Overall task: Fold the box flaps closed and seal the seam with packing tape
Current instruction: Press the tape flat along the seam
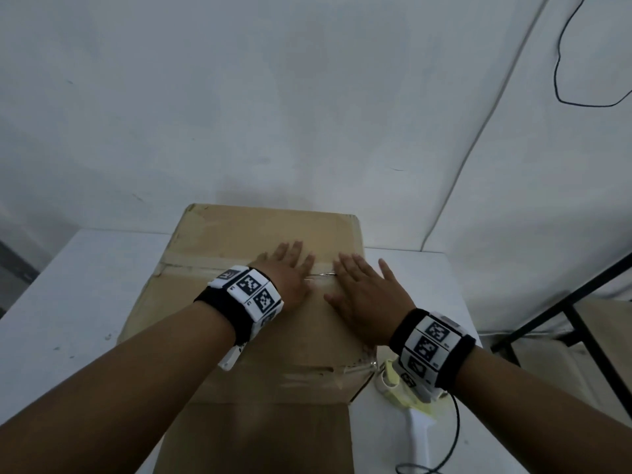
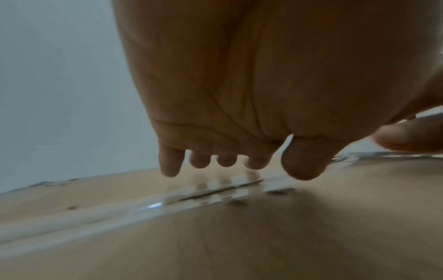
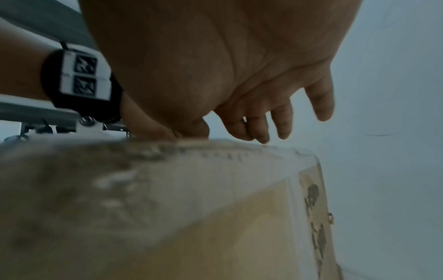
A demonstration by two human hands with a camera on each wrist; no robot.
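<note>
white wall, white surface (image 1: 85, 285). on it, box (image 1: 239, 241) with flaps closed, clear tape (image 1: 191, 263) already across seam. left hand (image 1: 290, 271) and right hand (image 1: 362, 295) flat, fingers spread, gripping nothing, apparently smoothing tape. dispenser (image 1: 415, 412) beside box, only in head view. glossy tape sheen clearer from left wrist.

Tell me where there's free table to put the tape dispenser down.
Left of the cardboard box, the white table lies bare to its edge. Right of the box is crowded: a tape dispenser and a black cable fill that narrow strip. Both hands, left hand and right hand, cover the box top.
</note>
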